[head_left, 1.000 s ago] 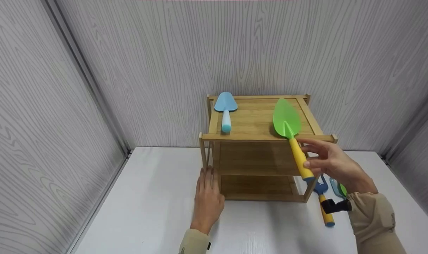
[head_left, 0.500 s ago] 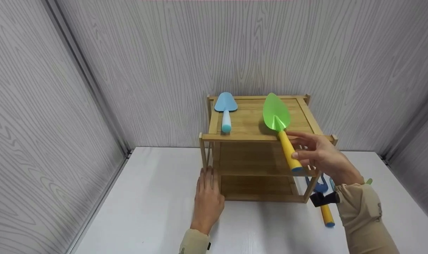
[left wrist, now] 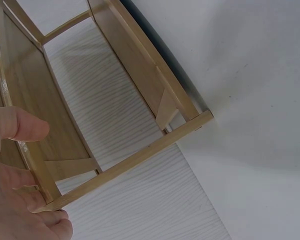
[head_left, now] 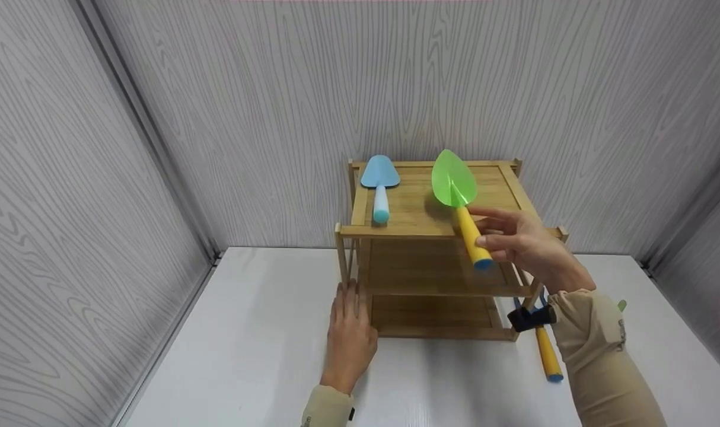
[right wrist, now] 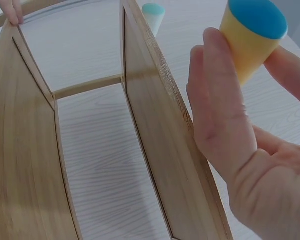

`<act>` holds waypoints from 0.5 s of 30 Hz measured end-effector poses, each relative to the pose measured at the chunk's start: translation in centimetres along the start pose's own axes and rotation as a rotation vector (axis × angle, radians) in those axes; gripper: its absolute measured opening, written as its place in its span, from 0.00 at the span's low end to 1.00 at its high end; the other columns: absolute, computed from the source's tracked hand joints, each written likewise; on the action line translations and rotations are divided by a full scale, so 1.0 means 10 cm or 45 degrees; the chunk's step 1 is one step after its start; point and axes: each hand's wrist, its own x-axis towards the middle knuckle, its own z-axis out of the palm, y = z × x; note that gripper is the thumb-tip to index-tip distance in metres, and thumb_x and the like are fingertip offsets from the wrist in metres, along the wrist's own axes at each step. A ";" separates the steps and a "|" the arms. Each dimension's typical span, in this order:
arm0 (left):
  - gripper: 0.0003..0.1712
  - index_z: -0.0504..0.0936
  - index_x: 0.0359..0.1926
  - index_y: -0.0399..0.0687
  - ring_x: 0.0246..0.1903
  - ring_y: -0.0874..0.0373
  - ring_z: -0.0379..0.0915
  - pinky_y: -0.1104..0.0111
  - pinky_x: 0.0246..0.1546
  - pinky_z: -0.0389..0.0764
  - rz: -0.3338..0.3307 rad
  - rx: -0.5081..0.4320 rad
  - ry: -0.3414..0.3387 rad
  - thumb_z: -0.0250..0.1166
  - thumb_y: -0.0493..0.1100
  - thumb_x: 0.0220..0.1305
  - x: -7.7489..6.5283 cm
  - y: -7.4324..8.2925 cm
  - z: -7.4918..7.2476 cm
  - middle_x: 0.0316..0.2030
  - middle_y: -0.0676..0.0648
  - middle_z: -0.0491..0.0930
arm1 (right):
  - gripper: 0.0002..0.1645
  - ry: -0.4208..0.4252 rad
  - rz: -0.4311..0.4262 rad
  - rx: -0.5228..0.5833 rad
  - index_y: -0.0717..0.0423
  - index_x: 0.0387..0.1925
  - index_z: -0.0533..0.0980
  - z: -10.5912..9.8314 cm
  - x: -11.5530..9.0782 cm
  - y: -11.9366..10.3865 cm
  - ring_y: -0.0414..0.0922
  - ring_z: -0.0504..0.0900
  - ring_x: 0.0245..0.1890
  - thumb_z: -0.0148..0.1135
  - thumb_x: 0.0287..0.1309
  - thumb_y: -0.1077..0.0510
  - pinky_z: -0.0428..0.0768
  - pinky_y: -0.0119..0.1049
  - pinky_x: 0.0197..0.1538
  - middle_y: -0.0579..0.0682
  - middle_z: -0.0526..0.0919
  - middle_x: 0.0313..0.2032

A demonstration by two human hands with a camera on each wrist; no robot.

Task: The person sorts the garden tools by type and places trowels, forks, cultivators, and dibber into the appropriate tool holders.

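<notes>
My right hand (head_left: 529,246) pinches the yellow handle of a green-bladed garden trowel (head_left: 454,181) between thumb and fingers. Its blade hangs over the top board of a wooden three-tier shelf (head_left: 434,229), and a shadow falls on the board beneath. In the right wrist view, the blue end of the trowel's handle (right wrist: 247,45) faces the camera. To the left on the same board lies a light-blue trowel (head_left: 380,175) with a pale handle. My left hand (head_left: 351,338) holds the shelf's front left side; in the left wrist view its thumb and fingers (left wrist: 25,125) lie around the frame.
On the white table (head_left: 265,308), right of the shelf, lies a blue fork with a yellow handle (head_left: 548,356), partly behind my right arm. A green tip (head_left: 622,305) shows past the sleeve. Patterned grey panels (head_left: 277,118) enclose the back and sides.
My right hand has carried the green trowel left and farther back over the top board, towards the light-blue one. The left hand and shelf have stayed in place.
</notes>
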 end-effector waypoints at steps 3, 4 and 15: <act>0.46 0.63 0.72 0.27 0.71 0.32 0.54 0.48 0.70 0.61 0.000 -0.005 0.002 0.74 0.36 0.55 0.00 0.00 0.00 0.70 0.29 0.61 | 0.39 0.010 0.009 0.038 0.71 0.74 0.57 0.01 0.06 -0.03 0.43 0.82 0.46 0.61 0.67 0.67 0.84 0.32 0.45 0.54 0.78 0.54; 0.46 0.63 0.71 0.27 0.71 0.32 0.54 0.48 0.70 0.62 0.001 -0.006 0.006 0.73 0.35 0.55 0.00 0.00 0.00 0.70 0.29 0.61 | 0.39 0.011 0.009 0.046 0.72 0.74 0.57 0.02 0.08 -0.04 0.43 0.82 0.46 0.61 0.67 0.67 0.84 0.32 0.45 0.53 0.78 0.53; 0.44 0.63 0.71 0.28 0.71 0.33 0.55 0.49 0.70 0.62 0.022 0.052 0.007 0.72 0.37 0.57 0.00 -0.01 0.00 0.70 0.30 0.62 | 0.38 0.012 0.067 0.027 0.70 0.74 0.56 0.07 0.31 -0.13 0.41 0.80 0.47 0.59 0.69 0.66 0.83 0.32 0.48 0.55 0.74 0.56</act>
